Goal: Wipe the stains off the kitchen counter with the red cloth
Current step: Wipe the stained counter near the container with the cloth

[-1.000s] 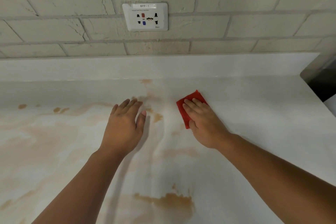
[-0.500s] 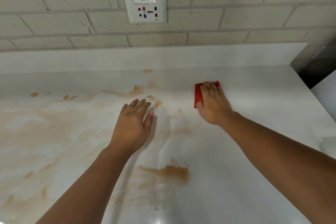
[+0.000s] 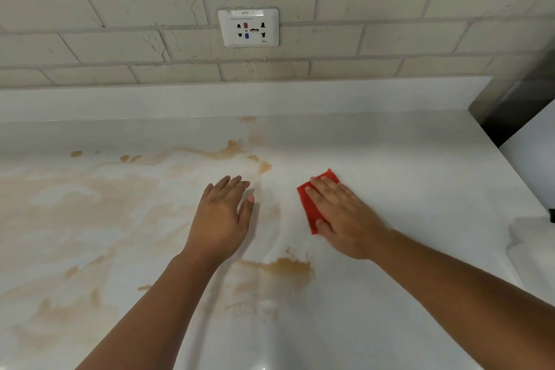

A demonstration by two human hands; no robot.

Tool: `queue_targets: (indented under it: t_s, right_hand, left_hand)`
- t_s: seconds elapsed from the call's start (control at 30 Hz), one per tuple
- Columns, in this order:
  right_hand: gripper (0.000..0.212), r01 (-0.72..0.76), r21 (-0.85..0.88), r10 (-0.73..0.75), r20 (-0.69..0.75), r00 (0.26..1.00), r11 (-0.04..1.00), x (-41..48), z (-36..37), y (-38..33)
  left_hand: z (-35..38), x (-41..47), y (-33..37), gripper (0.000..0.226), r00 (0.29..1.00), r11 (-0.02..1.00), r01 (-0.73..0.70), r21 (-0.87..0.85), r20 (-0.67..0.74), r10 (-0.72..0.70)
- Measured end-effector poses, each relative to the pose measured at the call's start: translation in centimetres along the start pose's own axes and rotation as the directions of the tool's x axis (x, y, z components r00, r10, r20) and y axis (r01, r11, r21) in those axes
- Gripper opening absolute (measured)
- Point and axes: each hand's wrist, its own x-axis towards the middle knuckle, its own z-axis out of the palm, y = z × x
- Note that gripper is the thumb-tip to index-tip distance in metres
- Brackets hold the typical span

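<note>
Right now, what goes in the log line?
right hand flat on cloth | left hand open on counter | stains remain

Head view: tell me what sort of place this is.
Most likely a home kitchen: a pale stone-look counter with brown stains, a brick-tile wall, and a wall socket.

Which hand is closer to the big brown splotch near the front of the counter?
Right, only slightly. The right hand presses the red cloth just behind the brown splotch; the left hand sits behind and left of it.
</note>
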Motion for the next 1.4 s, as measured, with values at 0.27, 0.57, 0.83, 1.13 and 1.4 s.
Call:
queue_targets:
  t_s: [0.27, 0.57, 0.83, 1.13, 1.4]
  right_hand:
    - [0.066, -0.301, 0.074, 0.294, 0.088, 0.952, 0.951, 5.0, -0.7, -0.3]
    - [0.066, -0.105, -0.006, 0.105, -0.017, 0.994, 0.994, -1.4, 1.1, -3.8]
    - [0.058, -0.317, 0.015, 0.318, -0.025, 0.948, 0.948, -5.2, 0.7, 0.1]
    - [0.069, -0.150, 0.008, 0.150, -0.022, 0.988, 0.989, -6.9, 1.8, -7.9]
    - [0.067, -0.106, -0.006, 0.106, 0.012, 0.994, 0.994, -13.7, 1.9, -4.6]
  left_hand:
    - [-0.5, -2.8, -0.1, 0.054, 1.000, 1.000, 0.006, 0.014, 0.014, -0.006]
    - [-0.2, -5.8, 0.3, 0.051, 0.999, 0.999, 0.023, -0.028, 0.029, -0.023]
    - [-0.9, -8.4, -0.4, 0.049, 0.999, 0.999, 0.034, -0.043, -0.002, -0.034]
    - [-0.6, -10.6, 0.6, 0.049, 0.999, 0.999, 0.034, -0.042, 0.015, -0.033]
    - [-0.3, -14.8, 2.3, 0.047, 1.000, 0.999, 0.027, -0.035, -0.006, -0.027]
